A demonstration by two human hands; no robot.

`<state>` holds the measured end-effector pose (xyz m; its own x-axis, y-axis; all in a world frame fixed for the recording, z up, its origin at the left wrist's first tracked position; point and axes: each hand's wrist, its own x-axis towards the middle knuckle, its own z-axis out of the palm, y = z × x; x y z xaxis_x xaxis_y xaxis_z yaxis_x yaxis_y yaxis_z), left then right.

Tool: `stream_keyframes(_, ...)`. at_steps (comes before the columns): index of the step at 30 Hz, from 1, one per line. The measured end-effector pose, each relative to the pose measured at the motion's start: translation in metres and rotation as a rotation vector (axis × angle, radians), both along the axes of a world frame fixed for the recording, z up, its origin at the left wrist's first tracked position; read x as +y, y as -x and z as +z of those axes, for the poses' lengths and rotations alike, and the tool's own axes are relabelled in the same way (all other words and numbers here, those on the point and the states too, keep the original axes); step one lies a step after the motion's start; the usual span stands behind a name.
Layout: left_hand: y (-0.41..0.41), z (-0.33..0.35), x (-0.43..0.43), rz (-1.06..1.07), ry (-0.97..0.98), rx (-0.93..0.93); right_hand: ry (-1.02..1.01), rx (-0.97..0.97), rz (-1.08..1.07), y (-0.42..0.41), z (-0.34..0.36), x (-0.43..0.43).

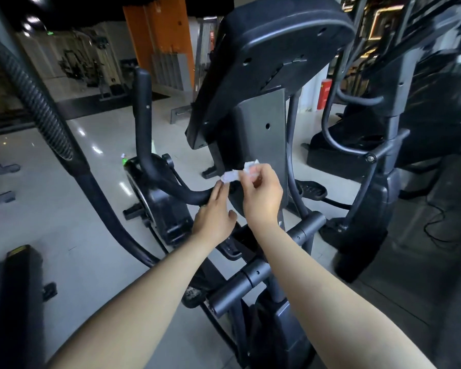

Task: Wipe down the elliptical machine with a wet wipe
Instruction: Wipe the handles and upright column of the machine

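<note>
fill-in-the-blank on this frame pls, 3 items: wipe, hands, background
1. The crumpled wet wipe is ____ in colour.
2. The right hand pinches the wipe, while the straight fingers of the left hand touch its ____ end.
3. The pillar in the background is ____.

Missing words: white; left; orange.

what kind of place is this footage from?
Most likely a commercial gym: an elliptical machine right in front, another cardio machine to its right, and strength equipment across the glossy floor in the background.
</note>
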<state>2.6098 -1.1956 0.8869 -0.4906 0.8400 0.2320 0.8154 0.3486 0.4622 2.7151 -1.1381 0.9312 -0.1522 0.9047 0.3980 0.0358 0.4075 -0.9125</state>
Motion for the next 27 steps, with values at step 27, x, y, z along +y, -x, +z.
stream_keyframes(27,0.005,0.007,-0.015,-0.157,-0.154,-0.076,-0.063,-0.235,-0.217,0.002,-0.048,0.004)
